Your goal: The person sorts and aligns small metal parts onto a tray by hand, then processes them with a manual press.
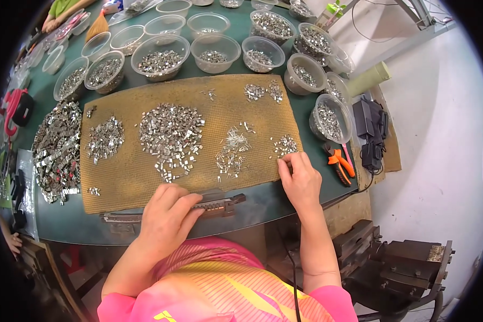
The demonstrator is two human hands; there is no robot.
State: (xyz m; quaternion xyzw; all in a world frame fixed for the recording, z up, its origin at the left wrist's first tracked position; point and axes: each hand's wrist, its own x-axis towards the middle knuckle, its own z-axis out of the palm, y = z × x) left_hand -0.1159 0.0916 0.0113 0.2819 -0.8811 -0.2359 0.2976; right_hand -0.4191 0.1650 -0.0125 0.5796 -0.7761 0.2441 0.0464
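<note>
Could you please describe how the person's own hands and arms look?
The left hand and right hand are bare; no gloves or wristbands show. Bright pink sleeves leave both forearms uncovered. The shirt mixes pink, yellow and orange, with thin stripes.

A pair of pliers with orange-and-black handles (336, 159) lies on the dark green counter (257, 207), near some rectangular black power adapters (364, 119) with cables. Beyond these, a pale green cylinder (370, 79) points toward the white wall (429, 145). At the lower right stands a dark metal apparatus (402, 263). Toward the far left are an orange-brown bristled brush (97, 26) and a pink-and-black object (22, 110), its kind unclear.
</note>
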